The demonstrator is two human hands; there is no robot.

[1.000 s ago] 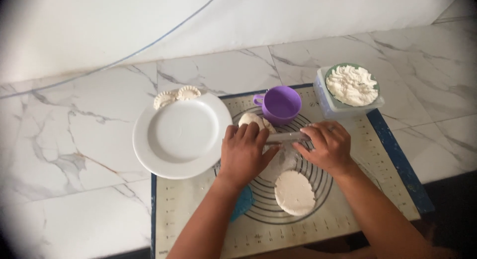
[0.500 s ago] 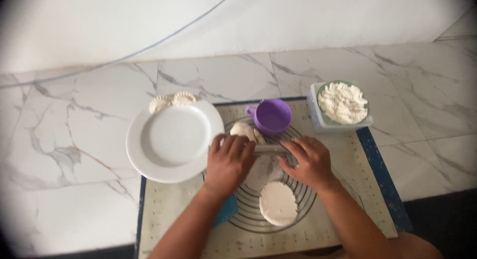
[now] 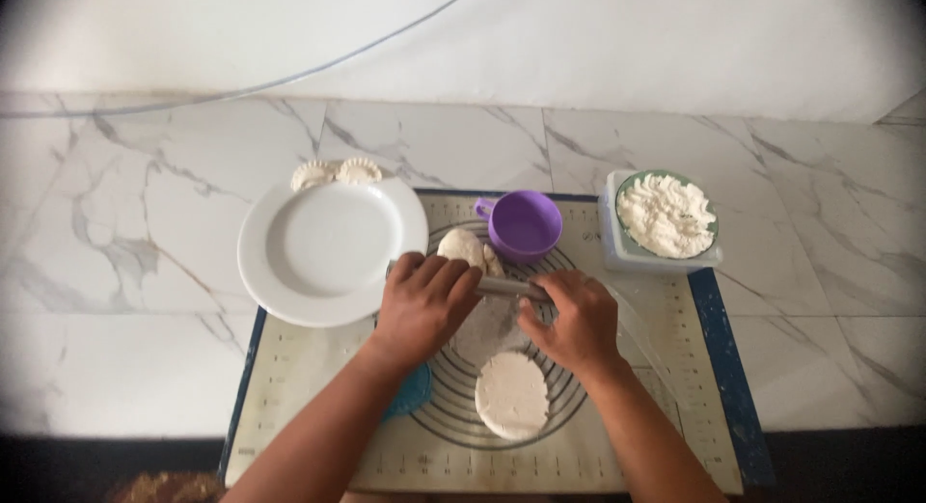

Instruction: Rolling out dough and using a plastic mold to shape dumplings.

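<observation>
Both hands, left hand point(image 3: 422, 305) and right hand point(image 3: 571, 320), have fingers clenched around a slim grey rolling pin point(image 3: 509, 288) pressed on pale floured dough point(image 3: 485, 326) over the ringed baking mat point(image 3: 318, 387).

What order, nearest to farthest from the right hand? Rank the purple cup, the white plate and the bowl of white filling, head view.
From the right hand:
1. Purple cup, just above it on the mat.
2. Bowl of white filling, up and to the right, at the mat's corner.
3. White plate, far left, beyond the left hand.
</observation>
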